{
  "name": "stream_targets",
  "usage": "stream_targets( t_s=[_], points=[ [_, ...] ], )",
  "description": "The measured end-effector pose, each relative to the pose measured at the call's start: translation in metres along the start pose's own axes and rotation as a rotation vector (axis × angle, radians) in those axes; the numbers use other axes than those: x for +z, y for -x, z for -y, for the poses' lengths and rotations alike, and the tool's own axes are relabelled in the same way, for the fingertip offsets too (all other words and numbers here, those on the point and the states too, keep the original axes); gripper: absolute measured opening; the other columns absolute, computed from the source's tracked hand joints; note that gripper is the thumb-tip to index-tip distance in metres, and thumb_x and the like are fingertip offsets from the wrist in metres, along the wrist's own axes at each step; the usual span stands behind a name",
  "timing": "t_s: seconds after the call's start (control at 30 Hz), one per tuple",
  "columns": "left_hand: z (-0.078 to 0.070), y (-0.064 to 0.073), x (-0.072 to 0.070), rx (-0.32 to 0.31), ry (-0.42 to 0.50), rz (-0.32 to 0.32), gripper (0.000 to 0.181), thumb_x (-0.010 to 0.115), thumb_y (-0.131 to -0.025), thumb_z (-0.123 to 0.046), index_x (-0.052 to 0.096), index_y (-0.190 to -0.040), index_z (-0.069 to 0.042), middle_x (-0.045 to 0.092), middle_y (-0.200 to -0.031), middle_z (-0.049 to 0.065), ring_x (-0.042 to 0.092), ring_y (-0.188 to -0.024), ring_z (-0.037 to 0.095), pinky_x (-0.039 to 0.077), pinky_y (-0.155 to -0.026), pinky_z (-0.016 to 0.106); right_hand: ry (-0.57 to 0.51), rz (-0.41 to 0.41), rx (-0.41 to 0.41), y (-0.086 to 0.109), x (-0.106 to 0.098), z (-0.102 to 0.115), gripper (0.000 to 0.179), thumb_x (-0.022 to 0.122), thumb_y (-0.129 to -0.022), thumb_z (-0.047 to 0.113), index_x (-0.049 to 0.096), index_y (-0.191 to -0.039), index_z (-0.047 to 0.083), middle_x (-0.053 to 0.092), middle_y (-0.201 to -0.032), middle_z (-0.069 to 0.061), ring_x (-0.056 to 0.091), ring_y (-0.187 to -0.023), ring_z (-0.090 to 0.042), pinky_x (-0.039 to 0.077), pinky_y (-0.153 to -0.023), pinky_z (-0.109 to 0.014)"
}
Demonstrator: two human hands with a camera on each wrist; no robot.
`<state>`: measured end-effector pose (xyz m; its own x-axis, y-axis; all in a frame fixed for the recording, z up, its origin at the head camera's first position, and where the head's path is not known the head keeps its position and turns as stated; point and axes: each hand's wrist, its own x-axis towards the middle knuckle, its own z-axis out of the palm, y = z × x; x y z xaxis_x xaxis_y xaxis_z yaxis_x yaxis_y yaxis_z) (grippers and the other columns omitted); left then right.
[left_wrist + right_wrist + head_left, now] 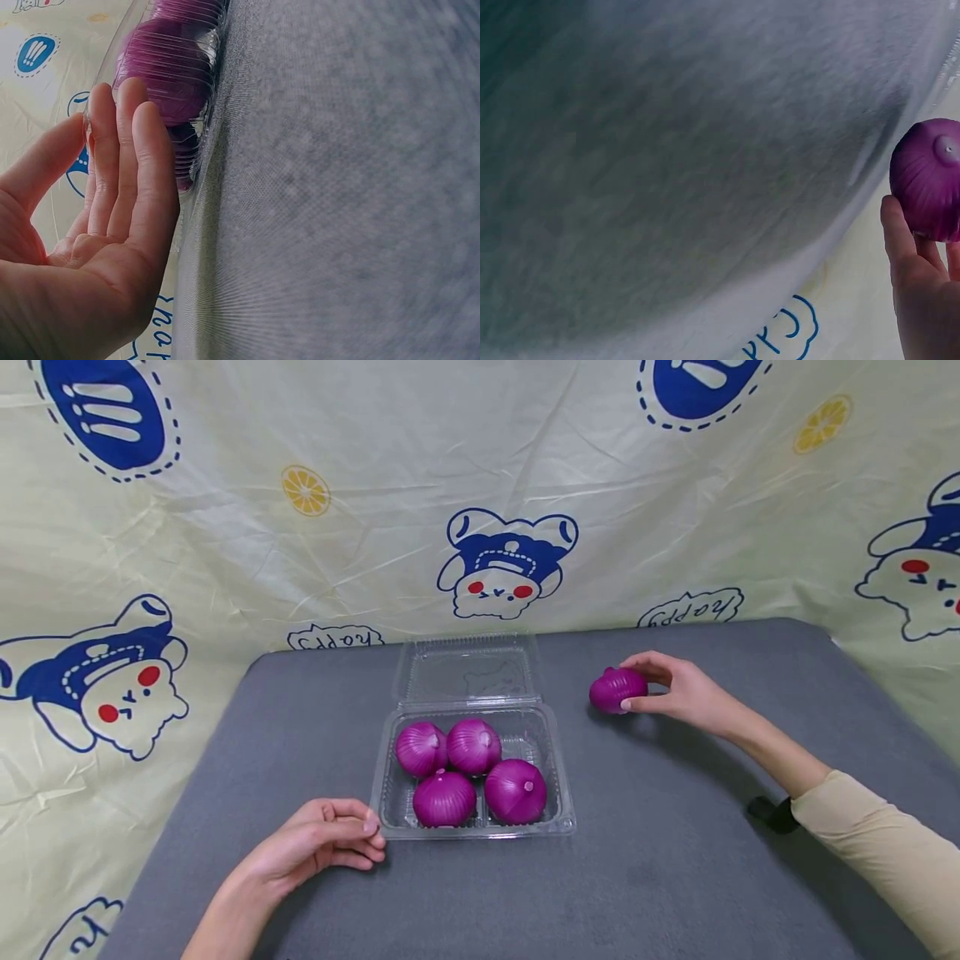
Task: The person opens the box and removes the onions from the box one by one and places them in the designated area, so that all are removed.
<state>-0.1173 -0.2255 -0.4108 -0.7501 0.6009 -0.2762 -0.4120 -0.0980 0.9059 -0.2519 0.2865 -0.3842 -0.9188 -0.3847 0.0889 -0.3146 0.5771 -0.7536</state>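
Note:
My right hand [678, 693] grips a purple onion [611, 691] between thumb and fingers, right of the clear plastic container [564, 810]. The right wrist view shows the same onion [924, 180] at the right edge, its round end facing the camera, with fingers [900, 232] against its side. Several more purple onions [516, 792] sit inside the container, whose hinged lid [468, 670] lies folded back. At the container's near left corner, my left hand [318, 843] pinches the rim with thumb and fingertips. Its fingers look fairly straight in the left wrist view.
A grey cloth-covered table [675, 860] lies beneath everything. Behind it hangs a pale printed sheet [390, 560] with cartoon figures, reaching the table's far edge. A black band [772, 814] shows at the right sleeve.

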Motion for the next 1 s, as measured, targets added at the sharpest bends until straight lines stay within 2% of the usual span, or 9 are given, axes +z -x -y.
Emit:
stream_targets(
  t_s=[0.23,0.5,0.7,0.83,1.0],
  points=[
    [0.002,0.000,-0.001,-0.004,0.012,0.003,0.009,0.058,-0.096,-0.002,0.066,-0.100,-0.002,0.072,-0.092,0.013,0.071,-0.086,0.020,0.058,-0.081,0.038,0.030,-0.008,-0.007,0.001,-0.001,-0.009,0.058,0.081,-0.084,0.019,0.052,-0.132,0.007,0.054,-0.132,-0.014,0.049,-0.124,-0.033,0.049,-0.085,-0.015],
    [0.002,-0.001,-0.002,0.003,0.026,0.013,0.010,0.057,-0.096,-0.002,0.066,-0.100,-0.002,0.072,-0.092,0.013,0.071,-0.085,0.020,0.058,-0.082,0.038,0.038,0.010,-0.059,0.009,-0.003,-0.015,0.060,0.083,-0.079,0.009,0.050,-0.129,0.004,0.050,-0.135,-0.016,0.046,-0.125,-0.036,0.049,-0.084,-0.013],
    [0.001,-0.001,-0.003,0.002,0.035,0.004,0.010,0.058,-0.096,-0.002,0.067,-0.099,-0.003,0.072,-0.093,0.012,0.071,-0.084,0.020,0.058,-0.082,0.038,0.027,0.003,-0.004,0.014,0.000,-0.014,0.057,0.082,-0.082,0.015,0.049,-0.127,0.002,0.049,-0.133,-0.017,0.045,-0.125,-0.040,0.050,-0.079,-0.014],
    [0.000,0.000,-0.002,0.012,0.039,0.016,0.012,0.055,-0.097,0.000,0.066,-0.100,-0.003,0.072,-0.094,0.012,0.071,-0.086,0.019,0.058,-0.083,0.038,0.035,0.011,0.023,0.014,0.000,-0.013,0.062,0.081,-0.084,0.019,0.046,-0.133,0.003,0.048,-0.135,-0.017,0.045,-0.125,-0.039,0.050,-0.080,-0.015],
    [0.000,0.000,-0.002,0.025,0.047,0.031,0.015,0.052,-0.097,0.002,0.066,-0.100,-0.002,0.072,-0.095,0.012,0.071,-0.086,0.020,0.058,-0.082,0.038,0.056,0.050,0.052,0.015,0.000,-0.011,0.066,0.078,-0.086,0.023,0.044,-0.139,0.006,0.046,-0.138,-0.019,0.048,-0.122,-0.040,0.052,-0.079,-0.022]
  ],
)
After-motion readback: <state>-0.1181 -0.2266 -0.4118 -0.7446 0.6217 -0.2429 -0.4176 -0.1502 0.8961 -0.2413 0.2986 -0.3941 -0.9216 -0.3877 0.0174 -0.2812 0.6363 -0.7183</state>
